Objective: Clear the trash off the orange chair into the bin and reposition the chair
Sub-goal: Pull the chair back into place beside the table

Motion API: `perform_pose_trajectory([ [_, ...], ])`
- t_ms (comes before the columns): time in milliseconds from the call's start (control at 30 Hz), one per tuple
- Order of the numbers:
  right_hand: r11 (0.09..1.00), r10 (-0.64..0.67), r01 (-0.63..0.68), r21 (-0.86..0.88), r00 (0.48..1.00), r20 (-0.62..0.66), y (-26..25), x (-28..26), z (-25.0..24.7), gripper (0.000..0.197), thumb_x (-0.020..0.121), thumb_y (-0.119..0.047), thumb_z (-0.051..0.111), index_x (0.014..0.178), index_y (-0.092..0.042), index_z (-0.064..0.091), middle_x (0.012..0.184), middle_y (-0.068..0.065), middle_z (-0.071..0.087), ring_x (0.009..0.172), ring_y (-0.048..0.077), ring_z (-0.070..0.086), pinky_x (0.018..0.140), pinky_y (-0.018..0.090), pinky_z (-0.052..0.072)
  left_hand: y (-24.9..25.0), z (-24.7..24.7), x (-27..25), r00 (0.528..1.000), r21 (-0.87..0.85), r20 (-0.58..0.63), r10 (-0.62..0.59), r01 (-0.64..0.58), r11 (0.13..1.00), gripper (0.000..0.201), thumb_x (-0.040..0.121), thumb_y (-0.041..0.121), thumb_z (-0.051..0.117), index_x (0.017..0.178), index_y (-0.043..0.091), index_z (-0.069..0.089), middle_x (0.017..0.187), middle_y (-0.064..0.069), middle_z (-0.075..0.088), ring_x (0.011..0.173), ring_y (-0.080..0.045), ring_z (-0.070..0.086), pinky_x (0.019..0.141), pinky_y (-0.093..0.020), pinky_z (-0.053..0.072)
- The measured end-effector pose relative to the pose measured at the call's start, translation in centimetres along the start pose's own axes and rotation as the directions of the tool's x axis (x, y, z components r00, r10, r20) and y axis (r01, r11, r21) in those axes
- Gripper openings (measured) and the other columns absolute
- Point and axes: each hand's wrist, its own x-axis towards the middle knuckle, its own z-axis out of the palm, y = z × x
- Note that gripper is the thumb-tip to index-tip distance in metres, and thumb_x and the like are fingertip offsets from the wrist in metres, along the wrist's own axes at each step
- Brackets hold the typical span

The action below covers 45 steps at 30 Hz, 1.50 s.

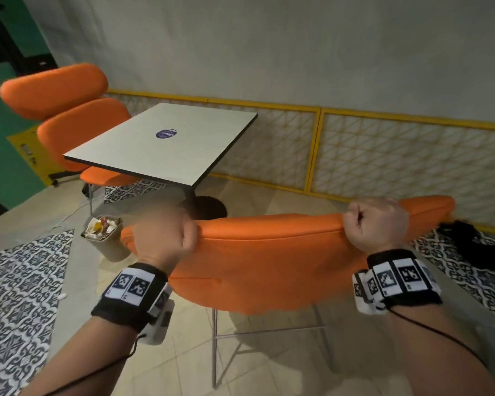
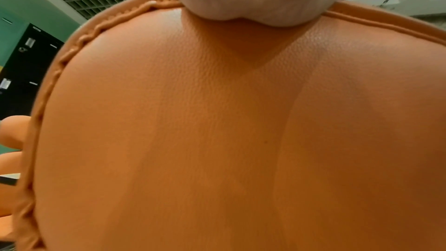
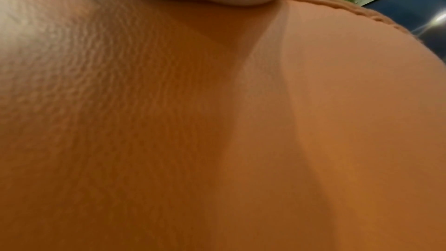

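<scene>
The orange chair [image 1: 269,261] stands in front of me with its backrest towards me. My left hand [image 1: 166,232] grips the top edge of the backrest near its left end. My right hand [image 1: 375,221] grips the same edge further right. The chair's seat is hidden behind the backrest. A beige bin [image 1: 106,238] holding crumpled trash [image 1: 102,225] stands on the floor just left of the chair. Orange upholstery fills both wrist views, the chair back [image 2: 217,131] in one and the chair back [image 3: 217,121] in the other, each with the heel of a hand at the top.
A square table [image 1: 160,141] on a black pedestal stands beyond the chair. Two more orange chairs [image 1: 69,110] are at its far left side. A yellow-framed lattice panel [image 1: 383,150] lines the wall. A dark bundle [image 1: 475,244] lies on the floor at right.
</scene>
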Motion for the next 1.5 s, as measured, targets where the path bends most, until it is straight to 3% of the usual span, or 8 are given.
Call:
perform_pose_trajectory([
  [433,0.966,-0.096,0.081,0.245,0.994,0.050,20.1,10.8,9.6,0.037,0.079,-0.020,0.035,0.043,-0.014,0.041,0.044,-0.002,0.032,0.038,0.018,0.035,0.053,0.023,0.022,15.9,10.1,8.5,0.982,0.106,-0.072,-0.174,0.181,0.978,0.042,0.083,0.032,0.034,0.046,0.018,0.050,0.045,0.001,0.050,0.040,-0.013,0.036,0.046,-0.014,0.013],
  [600,0.991,-0.030,0.020,0.136,0.997,0.075,24.9,14.7,15.2,0.043,0.086,-0.019,0.031,0.057,-0.007,0.060,0.059,0.010,0.061,0.063,0.029,0.057,0.075,0.037,0.034,19.2,14.1,13.6,0.969,0.138,-0.055,-0.240,0.245,0.960,0.041,0.083,0.032,0.035,0.049,0.018,0.052,0.047,0.001,0.052,0.040,-0.013,0.039,0.049,-0.010,0.009],
  [700,0.989,0.028,-0.044,0.139,0.993,0.114,26.0,17.1,18.3,0.049,0.093,-0.023,0.025,0.064,-0.008,0.062,0.068,0.011,0.064,0.076,0.030,0.057,0.085,0.041,0.038,20.2,16.7,16.7,0.959,0.164,-0.084,-0.272,0.283,0.945,0.040,0.083,0.031,0.035,0.050,0.017,0.053,0.047,0.001,0.052,0.042,-0.010,0.033,0.049,-0.011,0.009],
  [833,0.960,-0.113,0.083,0.267,0.988,0.100,25.1,19.2,22.1,0.057,0.099,-0.037,0.028,0.057,-0.019,0.063,0.058,-0.001,0.063,0.061,0.022,0.057,0.074,0.035,0.036,20.4,20.2,20.0,0.946,0.196,-0.139,-0.293,0.316,0.928,0.043,0.084,0.031,0.034,0.050,0.014,0.055,0.048,-0.001,0.054,0.040,-0.018,0.043,0.045,-0.020,0.028],
  [967,0.911,-0.183,0.182,0.370,0.983,-0.032,25.7,21.2,25.7,0.053,0.093,-0.033,0.034,0.048,-0.018,0.058,0.048,-0.001,0.057,0.047,0.021,0.051,0.060,0.033,0.036,20.3,22.2,22.6,0.942,0.218,-0.234,-0.242,0.293,0.931,0.046,0.085,0.030,0.033,0.049,0.015,0.057,0.048,-0.001,0.055,0.041,-0.018,0.047,0.051,-0.019,0.023],
  [1133,0.843,-0.237,0.262,0.469,0.965,-0.112,28.3,24.0,29.4,0.047,0.087,-0.026,0.039,0.043,-0.015,0.052,0.041,0.001,0.048,0.039,0.023,0.042,0.051,0.033,0.035,21.2,24.7,25.0,0.931,0.217,-0.205,-0.300,0.343,0.914,0.050,0.088,0.034,0.029,0.050,0.015,0.057,0.048,-0.001,0.054,0.040,-0.018,0.043,0.048,-0.021,0.031],
  [1333,0.776,-0.307,0.322,0.543,0.944,-0.120,33.3,28.3,34.7,0.046,0.086,-0.024,0.038,0.042,-0.014,0.049,0.040,0.002,0.045,0.038,0.023,0.039,0.050,0.033,0.033,25.8,28.6,28.8,0.912,0.278,-0.236,-0.335,0.394,0.876,0.048,0.088,0.033,0.032,0.048,0.016,0.054,0.044,0.002,0.050,0.038,-0.014,0.041,0.050,-0.014,0.021],
  [1500,0.674,-0.376,0.390,0.627,0.912,-0.162,35.6,32.2,39.0,0.047,0.086,-0.026,0.036,0.041,-0.015,0.047,0.039,0.001,0.042,0.037,0.023,0.038,0.054,0.026,0.023,28.7,31.7,32.5,0.842,0.337,-0.309,-0.443,0.532,0.777,0.048,0.087,0.034,0.032,0.049,0.015,0.057,0.045,0.000,0.053,0.039,-0.014,0.041,0.052,-0.019,0.028],
])
